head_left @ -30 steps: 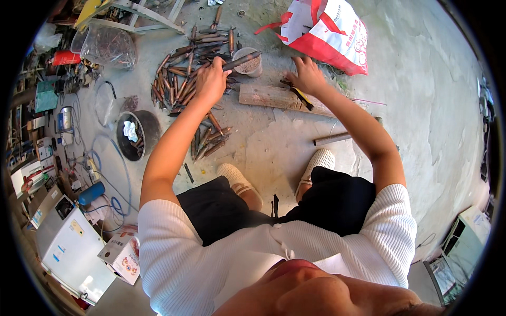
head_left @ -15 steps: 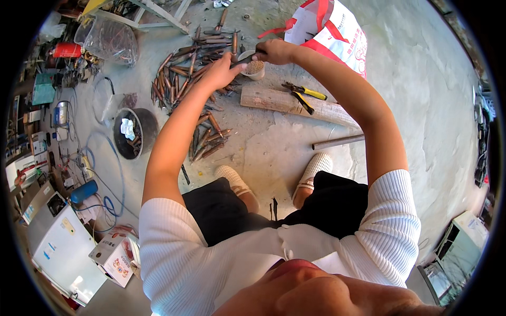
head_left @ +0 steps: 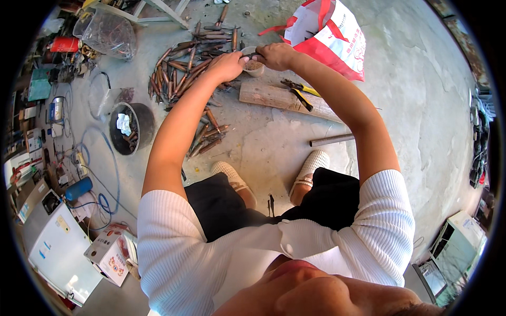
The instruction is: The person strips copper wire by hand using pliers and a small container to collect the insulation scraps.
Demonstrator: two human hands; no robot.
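My left hand (head_left: 227, 66) and my right hand (head_left: 278, 56) meet low over the floor, their fingers closed around a dark, cartridge-shaped metal piece (head_left: 250, 56). Most of that piece is covered by my fingers. Right beneath it stands a small pale cup (head_left: 255, 72) holding brown grains. Beside my left hand spreads a heap of copper-brown, pointed cartridge-shaped pieces (head_left: 174, 79). A smaller group of the same pieces (head_left: 211, 139) lies closer to my feet.
A wooden beam (head_left: 274, 98) carries yellow-and-black pliers (head_left: 301, 100). Behind my right forearm stands a red-and-white bag (head_left: 337, 58). A metal pipe (head_left: 331, 140) lies near my right foot. Left are a black bucket (head_left: 142, 126), hoses (head_left: 113, 174) and a clear plastic bag (head_left: 110, 37).
My hands have drawn closer together over the cup. The dark piece between them shows less of its length. My whole view has shifted slightly.
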